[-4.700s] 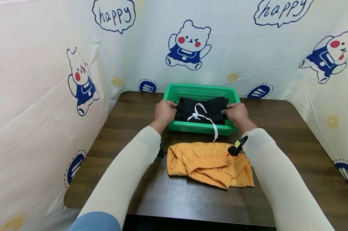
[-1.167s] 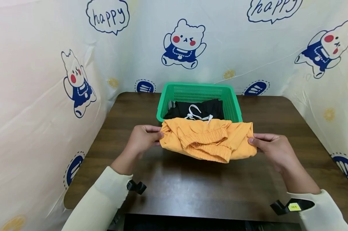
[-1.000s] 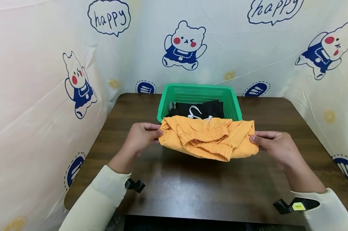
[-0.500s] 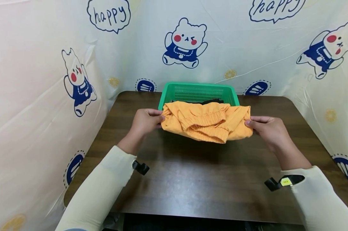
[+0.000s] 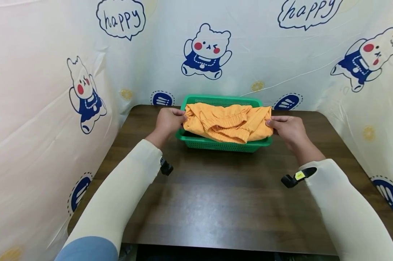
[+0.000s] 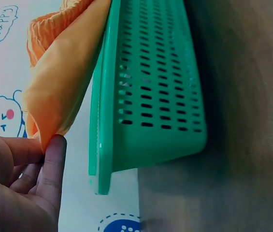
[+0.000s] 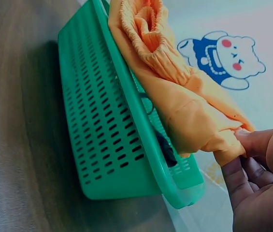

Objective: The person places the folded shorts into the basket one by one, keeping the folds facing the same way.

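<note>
The folded orange pants (image 5: pixel 227 123), with a gathered elastic band facing me, hang level over the green basket (image 5: pixel 222 145). My left hand (image 5: pixel 170 123) pinches their left end between thumb and fingers; the left wrist view shows this fold (image 6: pixel 54 96) just above the basket rim. At the other end, my right hand (image 5: pixel 287 130) pinches the cloth likewise. In the right wrist view the pants (image 7: pixel 189 106) overlap the rim of the basket (image 7: pixel 141 116). A bit of black cloth (image 7: pixel 166 150) shows inside; the rest of it is hidden under the pants.
The basket stands toward the back of a brown wooden table (image 5: pixel 209 203). Behind it rises a pale curtain (image 5: pixel 255 43) printed with cartoon bears, which also hangs along both sides. The table's front edge runs between my forearms.
Both hands earlier left the black garment in the basket and lifted the orange pants from the table. They have since carried the pants forward from the basket's near side to over its opening.
</note>
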Tool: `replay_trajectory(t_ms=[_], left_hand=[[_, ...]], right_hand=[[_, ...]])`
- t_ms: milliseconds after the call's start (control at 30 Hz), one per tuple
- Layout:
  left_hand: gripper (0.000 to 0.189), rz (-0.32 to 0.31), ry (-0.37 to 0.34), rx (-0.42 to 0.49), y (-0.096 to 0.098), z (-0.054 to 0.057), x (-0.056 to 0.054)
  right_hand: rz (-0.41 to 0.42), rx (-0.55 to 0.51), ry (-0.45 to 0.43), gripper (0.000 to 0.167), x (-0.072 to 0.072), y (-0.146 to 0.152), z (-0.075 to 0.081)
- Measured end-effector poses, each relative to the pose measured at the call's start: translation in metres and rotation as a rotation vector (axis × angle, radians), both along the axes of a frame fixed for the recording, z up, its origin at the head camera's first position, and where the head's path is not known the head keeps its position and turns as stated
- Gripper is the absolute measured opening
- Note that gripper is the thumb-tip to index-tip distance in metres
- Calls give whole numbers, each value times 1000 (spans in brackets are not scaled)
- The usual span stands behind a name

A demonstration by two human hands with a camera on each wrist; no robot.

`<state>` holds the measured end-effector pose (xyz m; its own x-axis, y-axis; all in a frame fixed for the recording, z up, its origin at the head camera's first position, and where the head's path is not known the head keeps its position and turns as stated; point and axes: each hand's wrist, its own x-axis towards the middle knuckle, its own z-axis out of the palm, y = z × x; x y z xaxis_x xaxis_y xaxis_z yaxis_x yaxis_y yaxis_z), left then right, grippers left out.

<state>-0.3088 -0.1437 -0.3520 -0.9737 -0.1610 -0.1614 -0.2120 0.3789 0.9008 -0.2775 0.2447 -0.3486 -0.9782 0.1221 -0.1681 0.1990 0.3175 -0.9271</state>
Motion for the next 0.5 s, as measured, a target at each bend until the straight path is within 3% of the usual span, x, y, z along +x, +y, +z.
replay_trajectory(t_ms=[233,400,500], left_hand=[[15,38,5,-97,8,4,-10],[15,60,66,-203,9,-11,-18],[15,62,99,-262,12,-19,-20]], right_hand=[[-33,26,15,45,-19,-8,-5],[-49,68,5,40,-26,-14,-15],[-59,156,7,38,-27,-18,-23]])
